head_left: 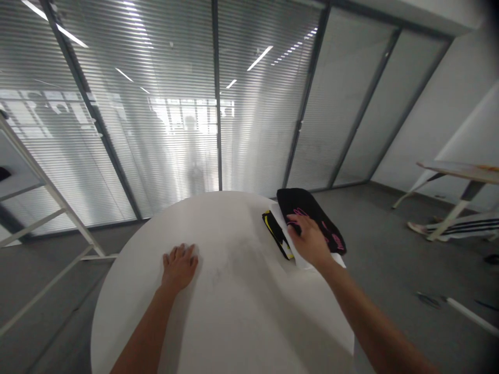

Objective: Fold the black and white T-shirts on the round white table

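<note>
My left hand (179, 268) lies palm down on the left part of a round white table (218, 311), its fingers spread and nothing in them. Over at the table's right edge, my right hand (311, 241) rests on a black, soft-looking folded item (302, 200) with pink lettering. The fingers there are stretched out, with a gap between thumb and forefinger. White paper or cloth (299, 257) shows beneath the black item. Beside it on the left is a black and yellow flat item (276, 234), partly covered; its kind is unclear.
Glass partitions with blinds (257, 140) stand behind the table. A white metal frame (58, 200) is at the left. To the right are another table (460, 170), a person's striped leg and shoe (460, 227), and a white bar (471, 316) on the grey floor.
</note>
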The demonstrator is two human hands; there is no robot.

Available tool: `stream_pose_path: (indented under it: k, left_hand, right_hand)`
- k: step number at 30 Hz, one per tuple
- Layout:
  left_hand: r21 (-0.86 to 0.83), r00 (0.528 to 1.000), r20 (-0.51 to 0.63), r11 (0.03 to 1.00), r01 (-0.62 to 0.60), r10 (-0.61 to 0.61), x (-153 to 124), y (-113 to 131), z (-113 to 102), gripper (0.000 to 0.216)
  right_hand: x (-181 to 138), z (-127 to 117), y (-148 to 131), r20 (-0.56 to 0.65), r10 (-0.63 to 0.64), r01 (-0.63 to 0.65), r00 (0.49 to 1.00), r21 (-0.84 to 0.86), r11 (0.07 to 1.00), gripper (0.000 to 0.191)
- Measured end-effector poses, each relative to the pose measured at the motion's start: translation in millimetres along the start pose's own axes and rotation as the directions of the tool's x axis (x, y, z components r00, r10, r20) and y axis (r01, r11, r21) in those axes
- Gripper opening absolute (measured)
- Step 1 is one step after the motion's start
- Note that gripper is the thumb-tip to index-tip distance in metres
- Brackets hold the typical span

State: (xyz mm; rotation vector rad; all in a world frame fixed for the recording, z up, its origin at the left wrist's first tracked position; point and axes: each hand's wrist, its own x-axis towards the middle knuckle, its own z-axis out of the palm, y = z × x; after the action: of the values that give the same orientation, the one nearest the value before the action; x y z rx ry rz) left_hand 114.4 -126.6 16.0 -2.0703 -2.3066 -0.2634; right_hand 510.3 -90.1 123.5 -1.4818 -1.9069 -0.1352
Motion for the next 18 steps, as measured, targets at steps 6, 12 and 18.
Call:
stream_pose_path:
  k: [6, 12, 18]
  left_hand:
    - [0.011, 0.996, 0.065, 0.998, 0.061, -0.062, -7, 16, -1, 0.056]
    - [-0.015, 0.999, -0.002, 0.999, -0.052, 0.052, -10, 36, 9, 0.063]
    - [-0.018, 0.995, 0.013, 0.995, -0.1, 0.101, -8, 32, 14, 0.068]
  right_hand:
    - [-39, 68, -70, 0.371, -0.167, 0.161, 0.914, 0.048, 0.986, 0.053]
    - [-61, 118, -65, 0.521, -0.104, 0.17, 0.847, -0.08, 0.982, 0.058]
    - [-59, 118, -60, 0.537, -0.108, 0.163, 0.837, -0.057, 0.985, 0.06]
